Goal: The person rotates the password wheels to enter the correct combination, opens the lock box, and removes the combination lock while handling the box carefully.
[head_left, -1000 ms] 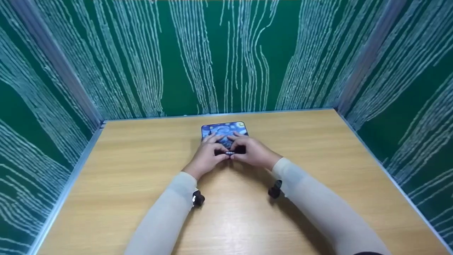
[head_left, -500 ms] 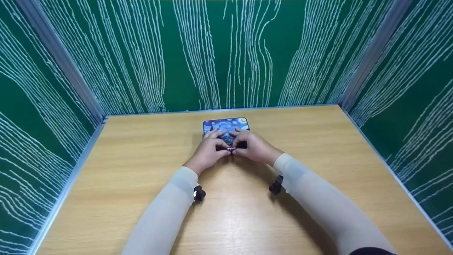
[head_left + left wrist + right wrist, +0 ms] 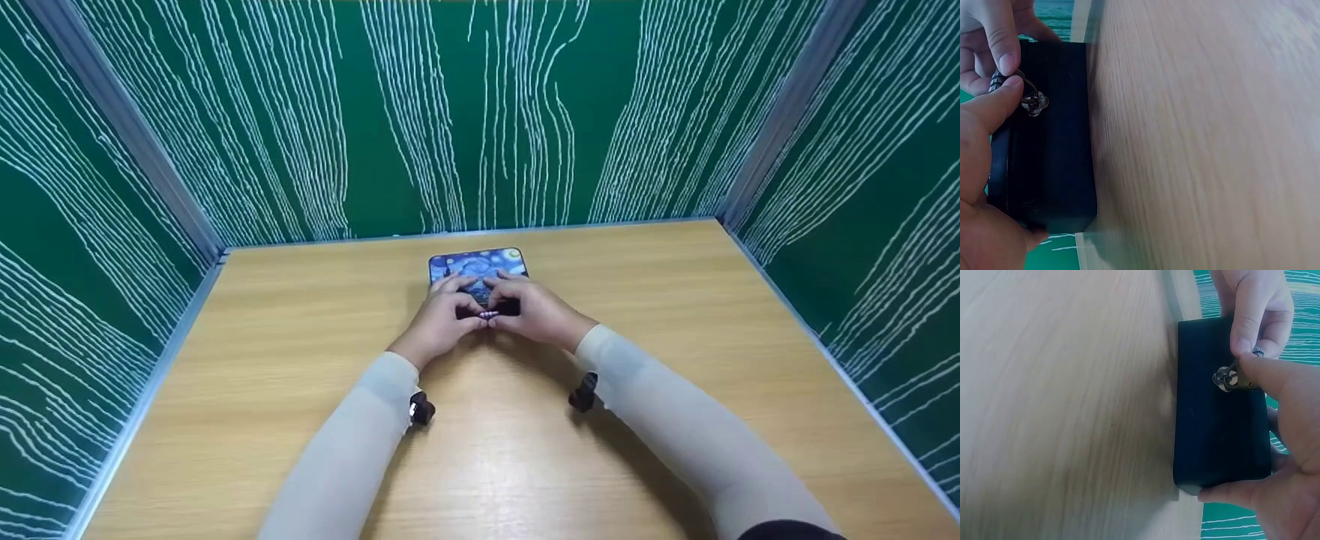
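A small box (image 3: 478, 264) with a blue swirling painted lid and dark sides stands near the back of the table. On its front a small combination padlock (image 3: 997, 80) with ridged dials hangs by its shackle from a metal hasp (image 3: 1224, 378). My left hand (image 3: 441, 321) pinches the padlock between thumb and index finger from the left. From the right, my right hand (image 3: 541, 312) pinches it the same way, the two thumbs nearly meeting. Other fingers of both hands rest on the lid and along the box's sides. The fingertips hide much of the padlock's body.
The wooden table (image 3: 480, 450) has pale metal edging at its sides and back. Green panels (image 3: 390, 112) with white wavy lines rise behind and on both sides. A small black device (image 3: 421, 410) is on the left sleeve, another (image 3: 583, 393) on the right.
The head view shifts slightly, moving the whole scene a little. Both hands keep their place at the padlock, with only slight finger movement, and the padlock's tilt changes a little.
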{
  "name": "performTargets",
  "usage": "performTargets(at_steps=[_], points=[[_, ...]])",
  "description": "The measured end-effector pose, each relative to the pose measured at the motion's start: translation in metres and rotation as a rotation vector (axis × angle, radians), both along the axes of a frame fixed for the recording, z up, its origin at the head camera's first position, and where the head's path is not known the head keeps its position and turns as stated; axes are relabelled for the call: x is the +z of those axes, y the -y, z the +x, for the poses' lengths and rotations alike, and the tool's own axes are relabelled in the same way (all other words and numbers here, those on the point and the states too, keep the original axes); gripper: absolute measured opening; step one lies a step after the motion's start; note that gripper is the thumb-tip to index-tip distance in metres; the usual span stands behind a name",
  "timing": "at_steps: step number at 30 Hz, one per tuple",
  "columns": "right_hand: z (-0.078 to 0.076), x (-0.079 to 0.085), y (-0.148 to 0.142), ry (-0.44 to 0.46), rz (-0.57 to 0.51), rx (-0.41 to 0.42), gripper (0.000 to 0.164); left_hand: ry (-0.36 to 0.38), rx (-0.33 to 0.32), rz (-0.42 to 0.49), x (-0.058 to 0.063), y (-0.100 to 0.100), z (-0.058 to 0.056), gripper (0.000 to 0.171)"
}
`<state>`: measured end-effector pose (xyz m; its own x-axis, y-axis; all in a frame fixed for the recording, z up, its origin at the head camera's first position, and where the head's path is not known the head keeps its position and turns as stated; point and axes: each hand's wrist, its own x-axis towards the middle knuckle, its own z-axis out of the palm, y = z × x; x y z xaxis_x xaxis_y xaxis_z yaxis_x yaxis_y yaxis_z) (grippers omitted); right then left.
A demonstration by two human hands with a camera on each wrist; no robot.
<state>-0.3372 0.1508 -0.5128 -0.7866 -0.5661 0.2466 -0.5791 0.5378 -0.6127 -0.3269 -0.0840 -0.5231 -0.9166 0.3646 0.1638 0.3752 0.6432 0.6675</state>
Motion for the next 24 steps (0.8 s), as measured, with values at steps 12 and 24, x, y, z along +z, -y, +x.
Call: performTargets(at_steps=[12,24], points=[[-0.0008,-0.0016,0.0,-0.015,-0.003,0.018,0.012,0.032,0.022,0.004,0.0015,-0.0017,0.0031,0.008],[0.0001,-0.0033,-0.0003,-0.013,0.032,0.01,0.008,0.014,0.023,-0.015,-0.0007,-0.0004,0.0028,0.01]])
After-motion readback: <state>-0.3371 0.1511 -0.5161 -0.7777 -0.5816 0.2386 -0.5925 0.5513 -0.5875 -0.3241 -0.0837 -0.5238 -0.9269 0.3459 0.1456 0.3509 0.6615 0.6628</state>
